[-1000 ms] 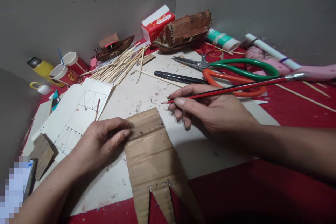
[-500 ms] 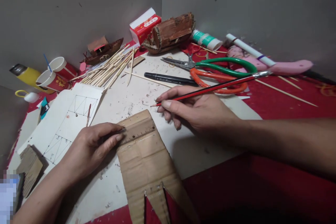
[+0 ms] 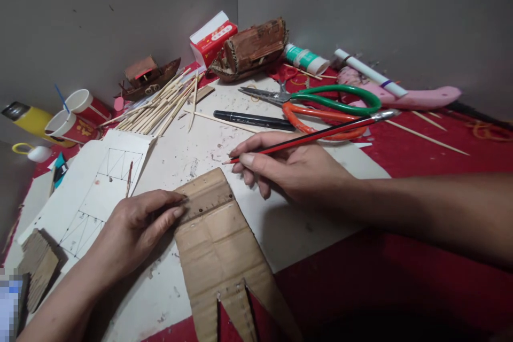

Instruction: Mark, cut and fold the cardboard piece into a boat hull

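A brown cardboard piece (image 3: 222,248) with small holes lies on a white board (image 3: 208,144) in front of me. My left hand (image 3: 136,227) rests on the board, its thumb and fingertips pinching the cardboard's left top edge. My right hand (image 3: 290,165) hovers just beyond the cardboard's top right corner, closed around a red and black pencil (image 3: 320,133) whose tip points left, close to the board.
Behind lie a black marker (image 3: 252,119), green and orange scissors (image 3: 320,104), a bundle of bamboo sticks (image 3: 160,104), two model boats (image 3: 250,48), a red box (image 3: 212,37), paper cups (image 3: 78,115), a glue tube (image 3: 306,59) and a drawn paper sheet (image 3: 100,181). Grey walls close the corner.
The view has shifted so everything sits further left in the frame. Both hands keep their holds; the pencil tip stays near the cardboard's top corner.
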The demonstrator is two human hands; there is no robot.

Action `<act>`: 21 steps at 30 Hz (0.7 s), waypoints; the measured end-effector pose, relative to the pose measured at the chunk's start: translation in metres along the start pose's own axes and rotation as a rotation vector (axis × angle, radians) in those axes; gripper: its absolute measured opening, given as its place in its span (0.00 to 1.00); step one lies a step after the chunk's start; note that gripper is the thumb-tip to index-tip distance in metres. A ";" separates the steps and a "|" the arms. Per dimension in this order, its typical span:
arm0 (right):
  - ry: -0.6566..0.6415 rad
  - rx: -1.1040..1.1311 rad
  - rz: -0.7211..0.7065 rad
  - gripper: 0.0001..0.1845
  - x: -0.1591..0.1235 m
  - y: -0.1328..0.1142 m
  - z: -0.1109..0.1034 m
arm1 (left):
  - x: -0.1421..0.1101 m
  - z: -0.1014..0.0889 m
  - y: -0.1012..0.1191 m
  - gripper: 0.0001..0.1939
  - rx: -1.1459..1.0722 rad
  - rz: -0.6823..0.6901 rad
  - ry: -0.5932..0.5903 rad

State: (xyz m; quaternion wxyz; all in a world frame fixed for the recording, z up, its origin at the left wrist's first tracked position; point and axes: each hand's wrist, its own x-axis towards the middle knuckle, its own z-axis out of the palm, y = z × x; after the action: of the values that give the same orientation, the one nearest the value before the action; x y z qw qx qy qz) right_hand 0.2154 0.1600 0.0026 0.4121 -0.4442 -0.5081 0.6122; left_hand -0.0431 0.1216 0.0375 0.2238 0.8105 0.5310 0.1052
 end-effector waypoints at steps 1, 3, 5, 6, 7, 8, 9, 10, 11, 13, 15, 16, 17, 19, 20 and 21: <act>-0.001 0.000 -0.006 0.04 0.000 0.000 0.000 | 0.000 0.000 0.000 0.13 0.000 0.000 0.000; -0.010 -0.007 -0.025 0.04 -0.001 0.000 -0.001 | 0.000 0.000 0.000 0.13 -0.004 0.001 0.007; -0.022 -0.022 -0.046 0.05 -0.002 0.000 -0.002 | 0.000 0.001 0.001 0.13 -0.010 0.000 0.012; -0.024 -0.032 -0.053 0.06 -0.003 0.000 -0.002 | 0.001 0.001 0.001 0.13 -0.013 -0.003 0.012; -0.024 -0.042 -0.060 0.06 -0.003 -0.001 -0.002 | 0.001 0.001 0.002 0.13 -0.015 -0.005 0.013; -0.021 -0.053 -0.064 0.07 -0.004 -0.001 -0.002 | 0.001 0.002 0.002 0.13 -0.017 -0.007 0.013; -0.018 -0.064 -0.069 0.07 -0.004 -0.002 -0.002 | 0.002 0.002 0.002 0.13 -0.019 -0.008 0.014; -0.018 -0.073 -0.072 0.07 -0.005 -0.002 -0.002 | 0.002 0.002 0.003 0.13 -0.022 -0.008 0.015; -0.020 -0.078 -0.077 0.07 -0.005 -0.003 -0.001 | 0.002 0.002 0.003 0.13 -0.028 -0.008 0.016; -0.026 -0.088 -0.076 0.06 -0.005 -0.003 -0.001 | 0.002 0.002 0.003 0.13 -0.041 -0.012 0.012; -0.027 -0.092 -0.079 0.06 -0.005 -0.003 -0.001 | 0.002 0.001 0.004 0.12 -0.055 -0.019 0.003; -0.029 -0.096 -0.083 0.06 -0.005 -0.003 -0.001 | 0.002 0.001 0.004 0.12 -0.060 -0.018 0.000; -0.031 -0.101 -0.085 0.06 -0.005 -0.003 -0.001 | 0.002 0.001 0.003 0.12 -0.064 -0.017 -0.004; -0.035 -0.111 -0.089 0.06 -0.006 -0.002 -0.001 | 0.002 0.002 0.003 0.12 -0.069 -0.012 -0.006; -0.037 -0.115 -0.088 0.06 -0.006 -0.002 -0.001 | 0.002 0.002 0.002 0.12 -0.069 -0.009 -0.007; -0.037 -0.115 -0.088 0.06 -0.007 -0.002 -0.001 | 0.001 0.002 0.002 0.12 -0.067 -0.006 -0.009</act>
State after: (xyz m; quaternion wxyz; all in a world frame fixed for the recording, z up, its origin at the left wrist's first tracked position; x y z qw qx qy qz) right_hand 0.2182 0.1540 0.0052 0.4030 -0.4327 -0.5691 0.5714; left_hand -0.0402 0.1216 0.0362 0.2536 0.8014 0.5285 0.1185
